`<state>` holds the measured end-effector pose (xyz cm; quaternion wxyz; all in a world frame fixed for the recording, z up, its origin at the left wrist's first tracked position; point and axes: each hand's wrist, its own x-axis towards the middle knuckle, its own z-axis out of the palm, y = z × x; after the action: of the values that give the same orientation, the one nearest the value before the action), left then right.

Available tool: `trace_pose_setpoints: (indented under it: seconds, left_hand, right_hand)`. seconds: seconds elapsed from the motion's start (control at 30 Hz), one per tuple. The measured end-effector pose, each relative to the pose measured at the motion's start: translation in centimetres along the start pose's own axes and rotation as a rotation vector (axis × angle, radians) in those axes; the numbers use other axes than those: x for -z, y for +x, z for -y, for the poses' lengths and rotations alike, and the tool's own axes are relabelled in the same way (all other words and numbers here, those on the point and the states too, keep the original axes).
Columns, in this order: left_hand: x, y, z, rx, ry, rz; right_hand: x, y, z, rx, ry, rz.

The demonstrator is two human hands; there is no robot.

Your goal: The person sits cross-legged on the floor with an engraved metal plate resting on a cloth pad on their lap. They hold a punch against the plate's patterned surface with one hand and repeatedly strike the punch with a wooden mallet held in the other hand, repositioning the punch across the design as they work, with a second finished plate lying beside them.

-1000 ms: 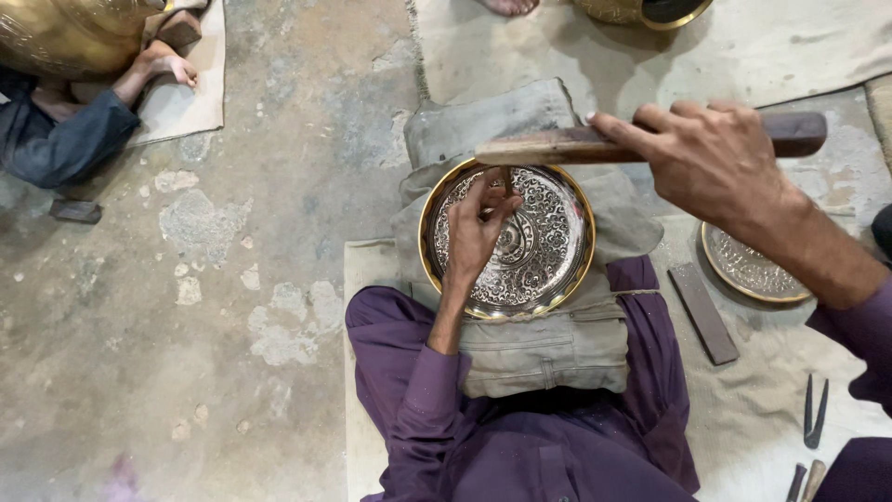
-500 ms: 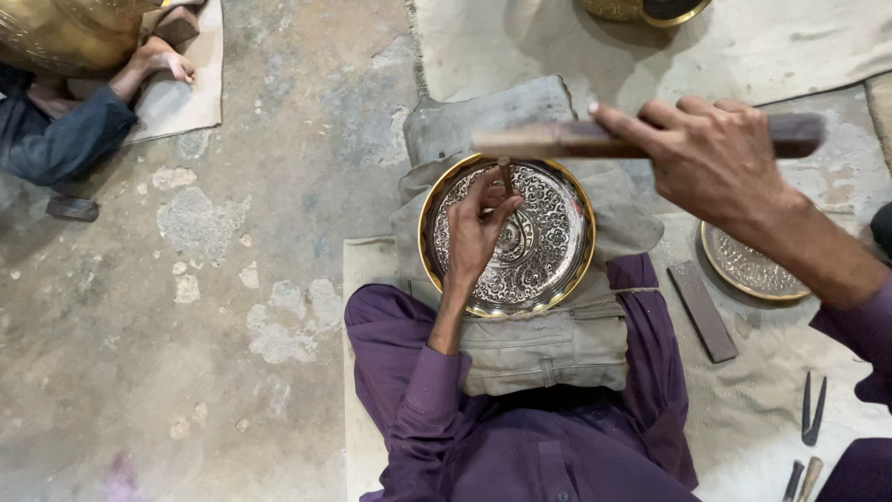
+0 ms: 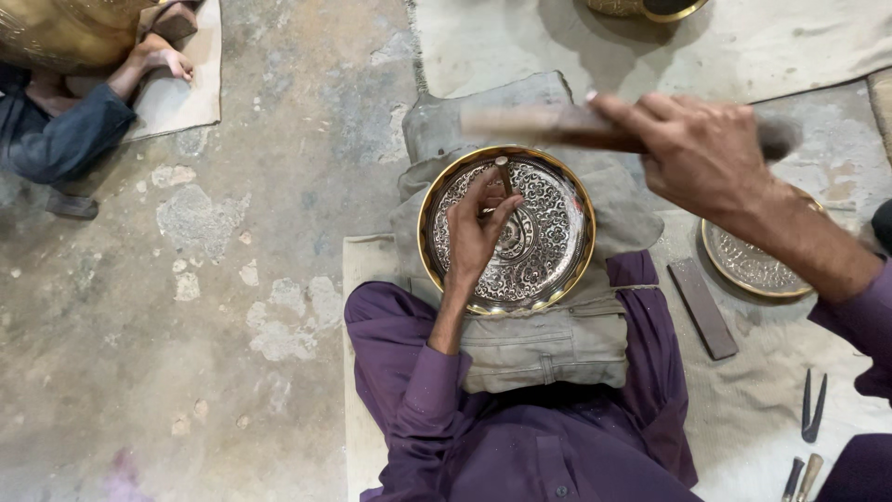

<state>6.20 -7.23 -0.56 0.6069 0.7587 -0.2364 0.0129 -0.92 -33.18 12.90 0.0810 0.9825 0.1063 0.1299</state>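
Observation:
A round brass plate (image 3: 557, 200) with an engraved silver pattern and a gold rim rests on folded grey cloth on my lap. My left hand (image 3: 476, 231) lies on the plate and pinches a thin metal punch (image 3: 504, 173) that stands on the pattern. My right hand (image 3: 699, 156) is raised above the plate's far right side, gripping a wooden-handled hammer (image 3: 530, 122) that lies crosswise and blurred by motion.
A second engraved plate (image 3: 743, 265) lies on the mat at right, beside a dark flat bar (image 3: 703, 308). Small metal tools (image 3: 812, 409) lie at lower right. At top left another person's hand (image 3: 160, 58) rests by a brass vessel (image 3: 65, 28).
My right hand with the hammer has moved slightly and now blurs with motion. The left hand and punch stay on the plate.

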Motion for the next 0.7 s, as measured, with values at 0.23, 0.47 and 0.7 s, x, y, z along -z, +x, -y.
trace_pose_setpoints:
  seconds: [0.23, 0.47, 0.7]
  left_hand:
    - [-0.27, 0.09, 0.51, -0.095, 0.052, -0.023]
    - [-0.38, -0.12, 0.66, -0.136, 0.011, -0.037]
    - [-0.43, -0.12, 0.67, -0.063, 0.02, 0.007]
  right_hand:
    - [-0.48, -0.07, 0.04, 0.003, 0.062, -0.016]
    - [0.1, 0.46, 0.53, -0.035, -0.017, 0.043]
    - [-0.46, 0.25, 0.29, -0.011, 0.027, -0.021]
